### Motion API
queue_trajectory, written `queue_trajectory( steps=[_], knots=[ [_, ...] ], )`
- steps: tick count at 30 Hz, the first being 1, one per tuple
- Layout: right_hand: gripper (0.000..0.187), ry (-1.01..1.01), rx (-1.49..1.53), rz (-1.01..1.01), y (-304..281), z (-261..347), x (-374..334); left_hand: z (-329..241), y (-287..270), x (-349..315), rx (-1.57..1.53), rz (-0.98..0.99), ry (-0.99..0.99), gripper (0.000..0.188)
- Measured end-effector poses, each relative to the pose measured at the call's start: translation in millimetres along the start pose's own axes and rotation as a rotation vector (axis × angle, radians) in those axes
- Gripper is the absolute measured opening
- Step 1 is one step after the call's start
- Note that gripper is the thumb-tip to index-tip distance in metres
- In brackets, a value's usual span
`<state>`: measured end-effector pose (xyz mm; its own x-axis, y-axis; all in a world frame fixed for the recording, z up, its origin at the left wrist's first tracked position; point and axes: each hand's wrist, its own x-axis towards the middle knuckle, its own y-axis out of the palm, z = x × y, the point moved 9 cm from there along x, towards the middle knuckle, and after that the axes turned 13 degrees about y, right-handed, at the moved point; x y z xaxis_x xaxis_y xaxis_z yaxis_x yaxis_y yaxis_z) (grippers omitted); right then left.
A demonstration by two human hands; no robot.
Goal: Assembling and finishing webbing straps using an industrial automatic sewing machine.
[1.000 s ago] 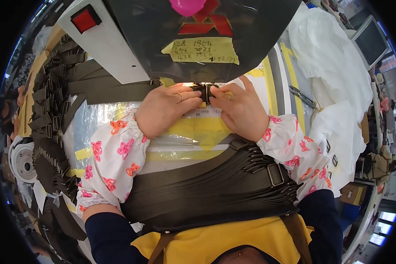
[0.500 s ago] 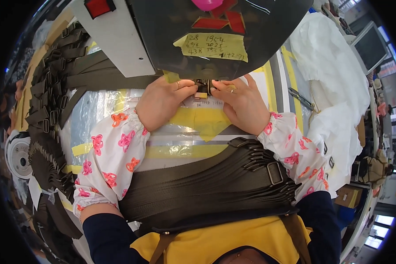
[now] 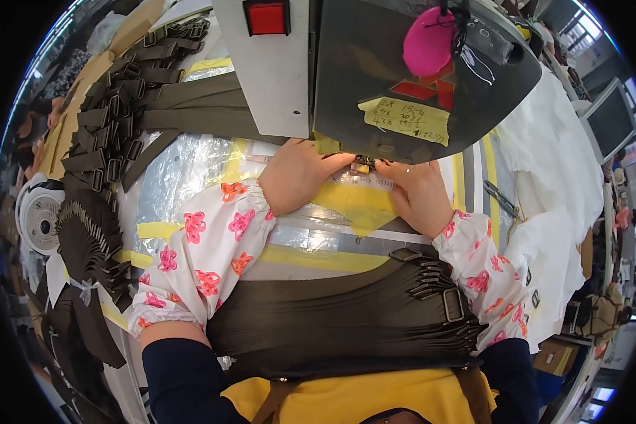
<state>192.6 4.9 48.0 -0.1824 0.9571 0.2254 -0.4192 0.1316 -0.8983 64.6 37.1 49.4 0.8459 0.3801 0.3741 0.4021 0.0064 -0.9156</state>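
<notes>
My left hand (image 3: 298,178) reaches under the front of a dark sewing machine head (image 3: 431,63), its thumb stretched toward the small metal parts (image 3: 364,161) beneath it. From the other side my right hand (image 3: 422,198) comes in, thumb and finger drawn together beside the same spot. Both hands look closed there, but the machine covers several fingertips, and what they hold is hidden. A small yellow block (image 3: 360,169) sits between the hands. Across my lap lies a thick stack of dark olive webbing straps (image 3: 332,311), with a metal buckle (image 3: 452,305) at its right end.
More straps with buckles (image 3: 116,127) pile up at the left, beside a small white fan (image 3: 41,215). Tweezers (image 3: 500,199) rest right of the machine, near white sheeting (image 3: 551,177). A grey machine arm (image 3: 272,78) with a red switch stands at the far side.
My view has shifted, so the machine and table appear farther right and lower. Both hands stay at the same spot under the machine head; the right fingers look more drawn in.
</notes>
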Motion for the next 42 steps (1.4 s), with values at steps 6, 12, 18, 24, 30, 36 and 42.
queue_trajectory(
  steps=[6,12,18,24,30,36,42],
  knots=[
    [0.032,0.014,0.078,-0.059,-0.9,-1.3,-0.4,10.1,11.3,-6.9,0.194,0.262,-0.108,0.037],
    [0.031,-0.1,0.09,-0.114,-7.2,5.4,-5.1,-1.3,-2.4,-10.9,0.105,0.258,-0.033,0.039],
    [0.019,-0.192,-0.095,-0.138,-11.0,28.1,-9.5,-8.4,-0.8,-4.7,0.272,0.158,0.033,0.042],
    [0.021,-0.169,0.023,-0.276,-31.9,21.0,-6.8,-43.9,-31.9,-6.7,0.286,-0.125,0.207,0.042],
    [0.015,-0.214,0.437,0.336,-29.4,50.7,-12.3,46.0,-74.9,-75.0,0.666,0.105,0.109,0.041],
    [0.021,-0.24,0.189,0.737,-15.5,47.2,-49.8,70.7,-53.2,-84.5,0.723,0.296,-0.037,0.048],
    [0.019,-0.288,0.061,0.711,-4.6,47.7,-46.0,-39.3,-60.9,-52.7,-0.237,0.229,-0.129,0.035]
  ],
)
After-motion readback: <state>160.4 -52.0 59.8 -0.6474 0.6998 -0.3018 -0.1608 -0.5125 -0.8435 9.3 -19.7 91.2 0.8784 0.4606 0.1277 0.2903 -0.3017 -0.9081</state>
